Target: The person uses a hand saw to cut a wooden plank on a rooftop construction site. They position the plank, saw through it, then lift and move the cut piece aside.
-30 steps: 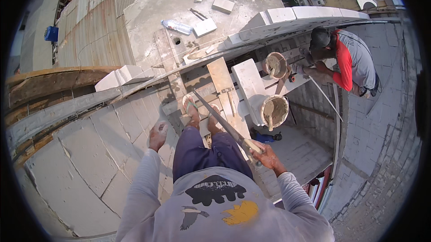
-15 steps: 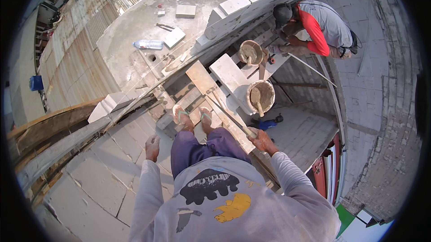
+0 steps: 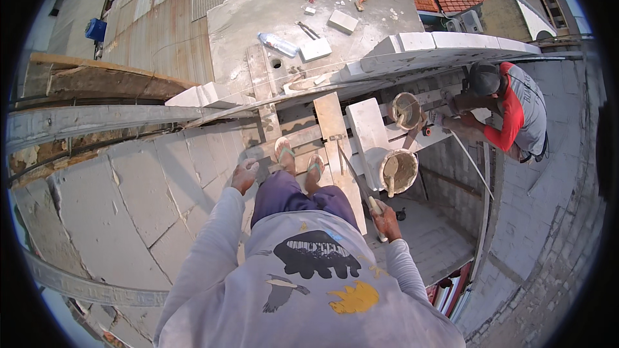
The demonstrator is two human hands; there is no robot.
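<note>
My right hand [image 3: 387, 223] is closed round the pale handle of a handsaw [image 3: 358, 180], whose long narrow blade points away over the planks. A T-shaped hammer [image 3: 337, 138] lies by the blade's far end on a wooden board [image 3: 330, 116]. My left hand [image 3: 244, 176] hangs beside my left thigh with its fingers curled in and nothing visible in them. Right of the board lies a white block slab [image 3: 366, 125]. Beside it stand two mortar buckets, a nearer one [image 3: 410, 179] and a farther one [image 3: 416, 104], each with a tool in it.
A co-worker [image 3: 516, 109] in a red-sleeved shirt crouches at the right. Below the planks a deep opening [image 3: 432, 232] drops to a lower floor. A low white block wall [image 3: 445, 41] runs beyond. On the far slab lie a plastic bottle [image 3: 278, 45], pliers [image 3: 308, 30] and white blocks [image 3: 316, 49].
My view has swung, so the planks, buckets and co-worker appear farther right and lower. My right hand still holds the handsaw, now pointing more straight ahead. My left hand stays curled.
</note>
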